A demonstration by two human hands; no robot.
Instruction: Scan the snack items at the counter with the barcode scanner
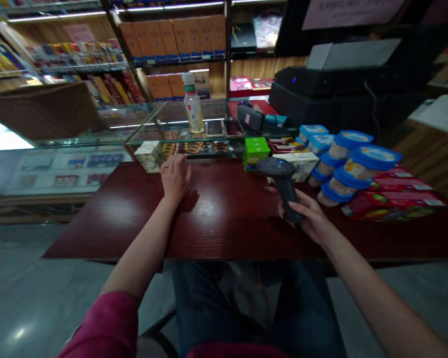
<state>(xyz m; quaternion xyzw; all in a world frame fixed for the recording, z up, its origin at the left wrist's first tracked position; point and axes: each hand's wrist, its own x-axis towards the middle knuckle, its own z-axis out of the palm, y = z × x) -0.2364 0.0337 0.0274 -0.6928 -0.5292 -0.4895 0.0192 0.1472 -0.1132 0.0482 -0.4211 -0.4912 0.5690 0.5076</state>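
Observation:
My right hand (310, 216) is wrapped round the grip of a dark barcode scanner (281, 181), whose head points away from me over the dark red table (224, 219). My left hand (175, 179) lies on the table with its fingers stretched out, and it holds nothing. Just beyond its fingertips stands a small white patterned box (149, 155) at the table's far edge.
Blue-lidded tubs (353, 164) are stacked at the right above flat red packets (392, 199). A green box (256, 150) and a white box (302, 164) sit behind the scanner. A glass counter (97, 149) holds a clear bottle (193, 104). A black register (339, 84) stands far right.

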